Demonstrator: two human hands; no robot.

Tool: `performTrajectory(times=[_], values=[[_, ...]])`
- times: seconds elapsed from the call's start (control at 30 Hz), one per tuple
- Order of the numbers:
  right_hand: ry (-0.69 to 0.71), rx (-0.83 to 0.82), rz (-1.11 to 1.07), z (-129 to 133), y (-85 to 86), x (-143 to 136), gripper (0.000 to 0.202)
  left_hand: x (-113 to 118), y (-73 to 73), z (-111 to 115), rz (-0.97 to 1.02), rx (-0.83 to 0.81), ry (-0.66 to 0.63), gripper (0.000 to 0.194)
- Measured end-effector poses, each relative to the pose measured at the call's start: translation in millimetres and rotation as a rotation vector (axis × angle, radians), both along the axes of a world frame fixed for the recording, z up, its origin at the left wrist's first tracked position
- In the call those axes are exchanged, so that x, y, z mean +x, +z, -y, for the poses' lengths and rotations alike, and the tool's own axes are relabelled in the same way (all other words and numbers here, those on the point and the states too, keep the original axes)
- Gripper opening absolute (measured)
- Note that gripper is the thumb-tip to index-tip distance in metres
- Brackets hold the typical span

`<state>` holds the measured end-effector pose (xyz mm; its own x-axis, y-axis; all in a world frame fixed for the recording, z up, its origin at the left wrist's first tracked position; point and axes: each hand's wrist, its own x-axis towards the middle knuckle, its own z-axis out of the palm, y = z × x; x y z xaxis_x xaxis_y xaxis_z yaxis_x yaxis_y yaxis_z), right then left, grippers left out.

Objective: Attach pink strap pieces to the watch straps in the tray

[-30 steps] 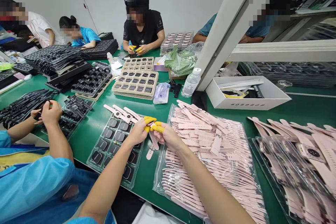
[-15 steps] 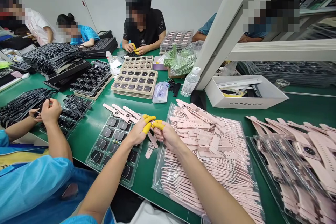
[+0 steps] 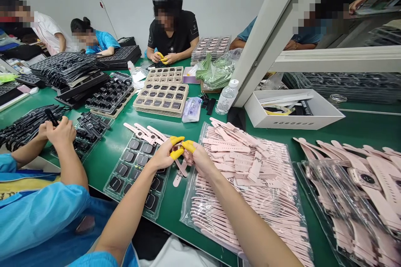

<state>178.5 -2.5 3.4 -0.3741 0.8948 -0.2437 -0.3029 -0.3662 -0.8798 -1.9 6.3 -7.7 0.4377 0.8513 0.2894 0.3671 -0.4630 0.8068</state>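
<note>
My left hand and my right hand meet above the green table, with yellow covers on several fingertips. The left hand is closed on a pink watch strap, which shows below the fingers. Pinched against the left fingertips, the right hand's fingers hide what they grip. Under my left wrist lies a clear tray of square dark watch faces. Pink-strapped watches rest across its far edge. A clear plastic bag beneath my right forearm carries many pink straps, with loose ones on top.
Stacked trays of pink watches stand at right. Farther back are a white box, a water bottle and beige trays. At left, a co-worker's hands hold a black strap near black watches. Other people sit beyond.
My hands stay together in nearly the same place, the fingertips shifting slightly closer. The left co-worker's hands have turned, raising a black strap into sight.
</note>
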Motion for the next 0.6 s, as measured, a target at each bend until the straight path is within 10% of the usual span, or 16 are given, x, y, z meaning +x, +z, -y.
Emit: performTrajectory(times=[0.13,0.4,0.6], values=[[-0.042,0.313,0.291,-7.0,-10.3,5.4,0.042,-9.4,12.0,-1.6,-0.084,0.025,0.082,0.043],[0.092,0.692,0.882,-3.4,-1.1,12.8,0.037,-76.7,81.5,-11.5,-0.703,-0.039,0.171,0.026],[0.360,0.740,0.995,13.9,5.3,3.9,0.009,-96.6,83.1,-15.5,-0.831,-0.205,-0.033,0.019]])
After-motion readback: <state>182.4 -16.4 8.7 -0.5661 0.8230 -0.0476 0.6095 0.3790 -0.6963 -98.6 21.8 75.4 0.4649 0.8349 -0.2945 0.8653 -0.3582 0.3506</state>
